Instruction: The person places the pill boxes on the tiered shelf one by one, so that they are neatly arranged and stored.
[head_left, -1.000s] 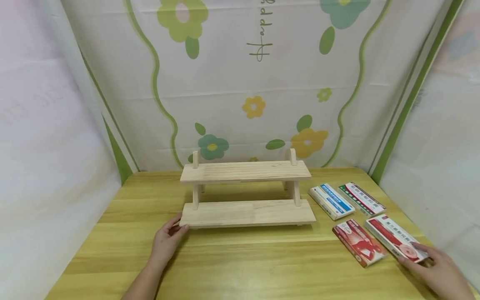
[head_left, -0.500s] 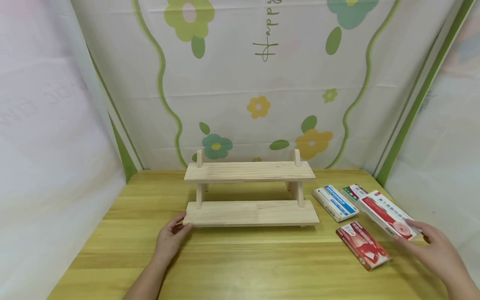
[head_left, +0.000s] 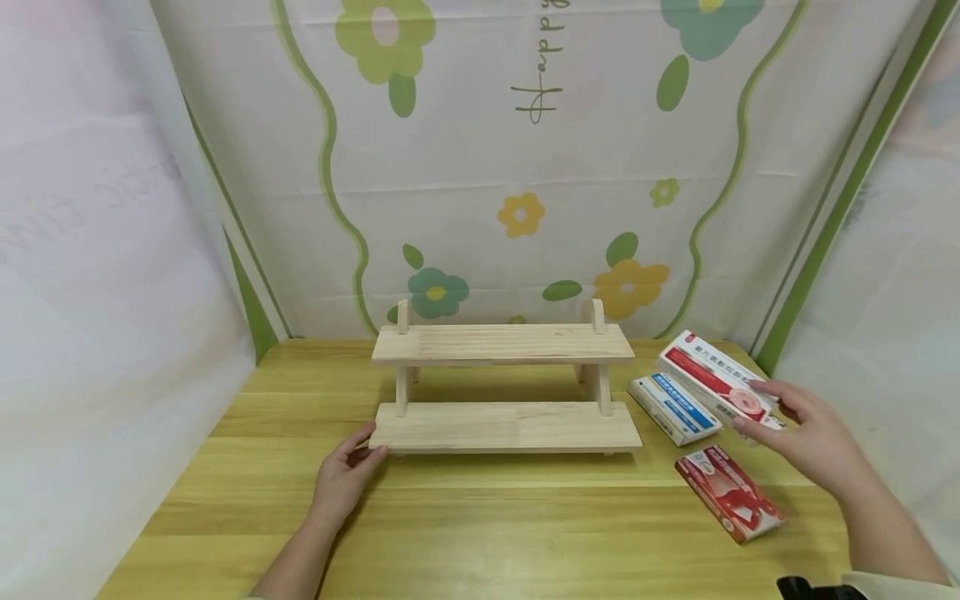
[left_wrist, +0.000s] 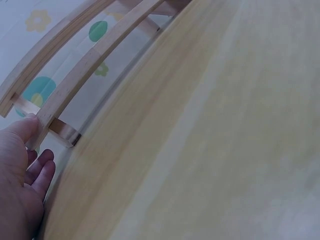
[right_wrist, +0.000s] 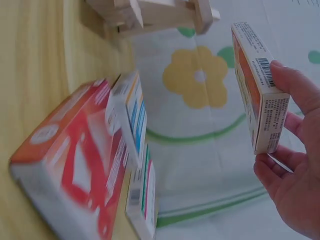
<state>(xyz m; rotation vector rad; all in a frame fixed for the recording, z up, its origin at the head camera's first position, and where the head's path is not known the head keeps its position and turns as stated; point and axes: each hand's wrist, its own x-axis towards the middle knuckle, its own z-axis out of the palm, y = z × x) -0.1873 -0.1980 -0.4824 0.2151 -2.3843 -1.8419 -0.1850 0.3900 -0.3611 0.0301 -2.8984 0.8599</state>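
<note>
A two-tier wooden shelf [head_left: 502, 427] stands on the table. My left hand [head_left: 341, 482] grips the left end of its lower board; in the left wrist view the thumb of that hand [left_wrist: 20, 175] lies against the board's end, the other fingers below. Between thumb and fingers, my right hand [head_left: 813, 433] holds a white-and-red box [head_left: 708, 375], which in the right wrist view is raised off the table, its barcode side [right_wrist: 262, 70] showing. Beneath and beside it are a blue-and-white box [head_left: 675, 408] and, mostly hidden, a green-edged box [right_wrist: 142, 195].
A red box [head_left: 729, 493] lies flat on the table [head_left: 525, 533], nearer than the others. Floral cloth [head_left: 465, 150] hangs behind the shelf, with more cloth at both sides. Something black [head_left: 813, 590] shows by the right sleeve at the bottom edge.
My right hand has lifted the white-and-red box and carried it up and left, over the green-edged box. My left hand keeps its place on the shelf; the head view has shifted slightly.
</note>
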